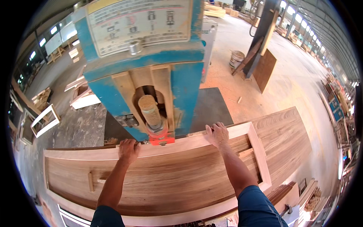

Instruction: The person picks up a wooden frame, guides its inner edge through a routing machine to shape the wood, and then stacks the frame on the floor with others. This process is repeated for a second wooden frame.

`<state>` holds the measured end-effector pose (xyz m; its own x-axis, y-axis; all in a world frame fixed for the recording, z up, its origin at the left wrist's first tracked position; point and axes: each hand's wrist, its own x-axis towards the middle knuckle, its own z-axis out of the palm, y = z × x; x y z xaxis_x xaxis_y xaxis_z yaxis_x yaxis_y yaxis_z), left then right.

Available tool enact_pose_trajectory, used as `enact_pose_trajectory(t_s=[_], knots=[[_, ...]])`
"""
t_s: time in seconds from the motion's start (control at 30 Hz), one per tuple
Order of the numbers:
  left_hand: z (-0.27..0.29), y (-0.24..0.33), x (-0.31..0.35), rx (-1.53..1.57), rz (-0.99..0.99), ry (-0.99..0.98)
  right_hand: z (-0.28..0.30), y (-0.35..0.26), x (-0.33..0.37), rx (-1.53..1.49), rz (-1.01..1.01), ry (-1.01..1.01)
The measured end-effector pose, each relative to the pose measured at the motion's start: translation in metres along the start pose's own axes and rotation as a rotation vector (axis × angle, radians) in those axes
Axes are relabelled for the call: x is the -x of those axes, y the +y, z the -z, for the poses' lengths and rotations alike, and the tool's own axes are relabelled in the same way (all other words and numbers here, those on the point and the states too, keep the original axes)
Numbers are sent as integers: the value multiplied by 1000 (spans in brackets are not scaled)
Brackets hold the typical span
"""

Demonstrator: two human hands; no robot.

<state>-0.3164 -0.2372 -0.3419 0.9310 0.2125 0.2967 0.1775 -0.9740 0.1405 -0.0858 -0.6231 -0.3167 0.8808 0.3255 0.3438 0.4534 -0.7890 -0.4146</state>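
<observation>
A large rectangular wooden frame (193,143) of pale wood lies on a brown wood-grain board (281,132). Its far rail passes below the head of a blue woodworking machine (185,90), where a dusty vertical shaft (150,111) ends in a red guard (162,140). The cutting part is hidden. My left hand (129,150) grips the far rail just left of the guard, fingers curled over its edge. To the guard's right, my right hand (218,135) holds the same rail, with fingertips over the far side.
Small wood strips (90,181) lie inside the frame's opening. Behind the board stand a bucket (237,58) and a steel post (261,41) with a brown panel (264,70) against it. White frames (46,120) sit at left; stacked timber (309,196) lies at lower right.
</observation>
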Motion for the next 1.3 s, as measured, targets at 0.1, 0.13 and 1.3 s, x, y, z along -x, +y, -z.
enact_pose_trajectory(t_s=[0.1,0.13,1.3], knots=[[9,15,-8,64,79,-105,-6,21,-2,36,96,30],[8,16,-12,47,85,-71,-16,38,-6,74,170,42],[0,19,7,6,312,-64,-8,19,-6,109,31,-115]])
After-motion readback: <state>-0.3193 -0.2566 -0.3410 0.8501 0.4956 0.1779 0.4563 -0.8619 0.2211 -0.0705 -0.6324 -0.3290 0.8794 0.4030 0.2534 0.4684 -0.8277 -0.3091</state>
